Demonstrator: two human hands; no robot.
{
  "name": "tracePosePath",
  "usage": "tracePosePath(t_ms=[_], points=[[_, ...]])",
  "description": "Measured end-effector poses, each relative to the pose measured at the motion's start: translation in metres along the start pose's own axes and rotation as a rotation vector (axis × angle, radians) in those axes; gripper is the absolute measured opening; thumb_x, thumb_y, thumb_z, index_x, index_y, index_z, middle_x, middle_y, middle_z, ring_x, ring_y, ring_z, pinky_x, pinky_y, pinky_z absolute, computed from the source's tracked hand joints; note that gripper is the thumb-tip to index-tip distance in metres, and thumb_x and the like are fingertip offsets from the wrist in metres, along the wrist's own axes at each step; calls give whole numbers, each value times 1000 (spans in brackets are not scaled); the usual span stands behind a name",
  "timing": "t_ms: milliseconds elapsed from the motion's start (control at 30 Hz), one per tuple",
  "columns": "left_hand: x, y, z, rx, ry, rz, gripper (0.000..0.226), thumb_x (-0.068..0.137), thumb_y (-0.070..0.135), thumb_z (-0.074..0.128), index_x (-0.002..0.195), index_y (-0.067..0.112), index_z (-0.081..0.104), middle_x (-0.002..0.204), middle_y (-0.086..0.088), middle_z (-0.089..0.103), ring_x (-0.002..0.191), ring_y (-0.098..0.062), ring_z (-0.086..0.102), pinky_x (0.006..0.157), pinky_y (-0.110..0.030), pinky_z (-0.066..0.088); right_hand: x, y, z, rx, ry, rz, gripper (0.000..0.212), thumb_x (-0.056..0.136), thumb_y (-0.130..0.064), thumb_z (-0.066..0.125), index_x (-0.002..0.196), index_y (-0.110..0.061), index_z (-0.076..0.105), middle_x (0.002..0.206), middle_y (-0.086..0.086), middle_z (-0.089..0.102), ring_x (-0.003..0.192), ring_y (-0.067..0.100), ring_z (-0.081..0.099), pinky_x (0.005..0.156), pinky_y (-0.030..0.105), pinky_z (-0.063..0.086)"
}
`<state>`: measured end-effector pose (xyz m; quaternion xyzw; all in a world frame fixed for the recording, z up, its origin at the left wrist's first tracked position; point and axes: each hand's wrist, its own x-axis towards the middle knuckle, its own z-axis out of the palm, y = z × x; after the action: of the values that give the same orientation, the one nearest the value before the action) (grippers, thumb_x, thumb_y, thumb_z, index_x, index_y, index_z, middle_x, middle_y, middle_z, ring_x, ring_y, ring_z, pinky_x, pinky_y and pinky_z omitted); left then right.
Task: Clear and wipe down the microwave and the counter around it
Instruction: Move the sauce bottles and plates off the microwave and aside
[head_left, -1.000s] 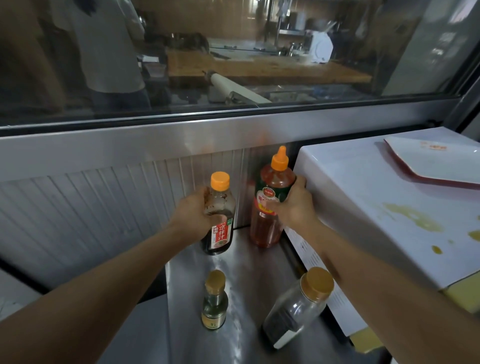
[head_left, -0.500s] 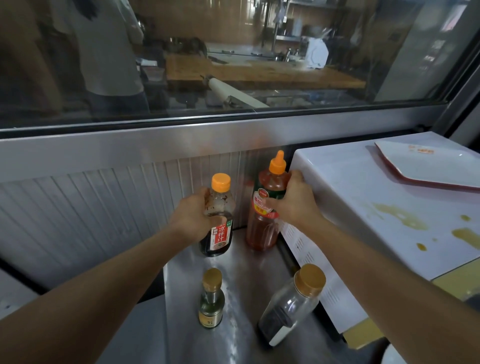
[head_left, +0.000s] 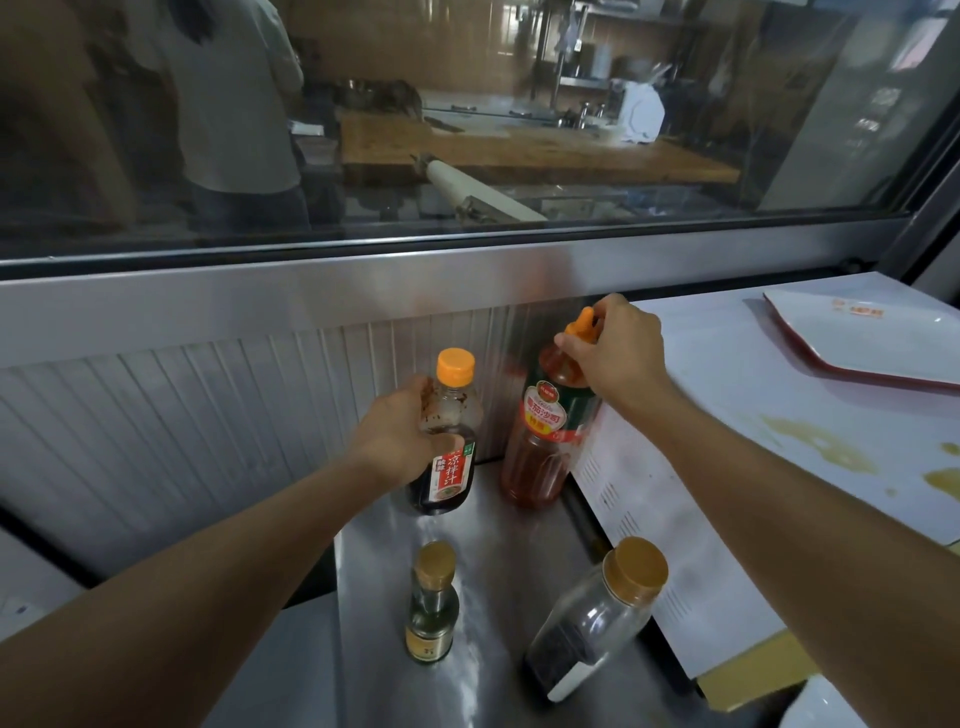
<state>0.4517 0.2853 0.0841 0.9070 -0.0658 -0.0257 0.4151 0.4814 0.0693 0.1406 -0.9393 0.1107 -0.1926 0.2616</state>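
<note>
The left hand (head_left: 400, 441) is wrapped around the shoulder of the dark sauce bottle (head_left: 445, 457), fingers curled on it; the bottle stands on the steel counter (head_left: 519, 545) with its orange cap exposed above the hand. At about 2 o'clock from it, the right hand (head_left: 613, 353) pinches the orange nozzle top of the tall red sauce bottle (head_left: 545, 447), which stands upright just beside the left wall of the white microwave (head_left: 727, 415). The microwave occupies the 3 o'clock side of the counter; its top bears yellowish spill marks (head_left: 821, 447) and a white tray with a red rim (head_left: 872, 338) at the far right. Toward 6 o'clock stand a small green bottle (head_left: 431, 608) and a clear jar (head_left: 597, 618), both gold-capped, apart from each other.
</note>
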Motion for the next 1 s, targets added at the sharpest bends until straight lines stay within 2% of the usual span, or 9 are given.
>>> tracePosePath(t_ms=[133,367,533,733,900,1000], points=[[3,-2,1,5,-2,-6,55,75,19,76,122,20,48,112,1,60,107,-22,57,85,-30,45,5,-1,-6,-5,-50,-41,39,83,-31,70,114,-13,56,113,7,62,100,23,59,83,31,47],[6,-6,9,9,-15,-2,54,75,19,76,121,20,47,105,5,57,102,-19,57,81,-29,44,4,1,-11,8,-110,-114,36,86,-24,68,118,-14,54,118,6,60,104,22,57,85,29,46],[8,-4,16,19,-16,5,54,75,19,76,122,19,49,114,-1,61,107,-21,58,87,-33,46,2,0,-14,11,-145,-105,44,87,-26,67,125,-14,49,123,7,57,110,23,56,92,32,47],[11,1,26,-18,-44,15,57,77,17,74,127,16,46,123,-6,59,114,-25,56,94,-37,45,-9,1,-25,37,-131,-108,69,83,-35,70,139,-17,34,140,4,43,124,24,46,96,33,41],[19,5,38,-34,-28,17,53,77,14,74,123,13,48,119,-7,60,111,-24,56,90,-32,44,-26,14,-34,-26,-87,-162,70,82,-32,70,139,-15,33,140,7,40,125,24,41,96,32,38],[24,6,45,7,-29,28,56,77,15,74,126,11,46,120,-8,60,112,-26,56,93,-36,46,-33,24,-39,-41,-72,-180,69,82,-30,70,138,-14,33,138,7,40,124,23,40,92,28,36]])
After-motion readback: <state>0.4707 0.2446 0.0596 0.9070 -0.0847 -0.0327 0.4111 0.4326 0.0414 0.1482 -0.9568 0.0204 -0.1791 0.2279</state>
